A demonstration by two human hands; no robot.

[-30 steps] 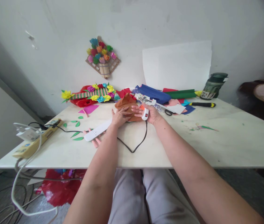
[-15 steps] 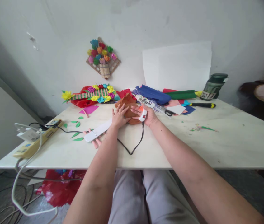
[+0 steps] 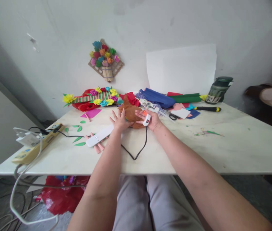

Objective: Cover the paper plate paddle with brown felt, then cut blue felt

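**Brown paper under both hands, glue gun gripped**

The left hand [image 3: 119, 121] lies spread, fingers fanned and flat, pressing the near-left edge of the brown paper [image 3: 132, 113] on the counter [image 3: 222, 150]. The right hand [image 3: 151, 119] is curled around a white glue gun [image 3: 147, 120], its fingertips touching the paper's right side. The gun's cord [image 3: 138, 150] loops back toward 6 o'clock and then runs left.

The paper sits mid-counter, just in front of the pile of coloured sheets [image 3: 172, 100] at 12 o'clock. It is crumpled and partly gathered, with a peak rising toward 11 o'clock; it reads as shaping only begun, with no finished form showing. A finished flower frame [image 3: 95, 98] lies at 10 o'clock of the hands, and green leaves [image 3: 78, 136] and a white strip [image 3: 99, 135] lie at 9 o'clock, apart from the paper.

The gun's long axis runs roughly 6 to 12 o'clock, tilted slightly right. I cannot tell exactly where its nozzle ends, as the hand covers it.
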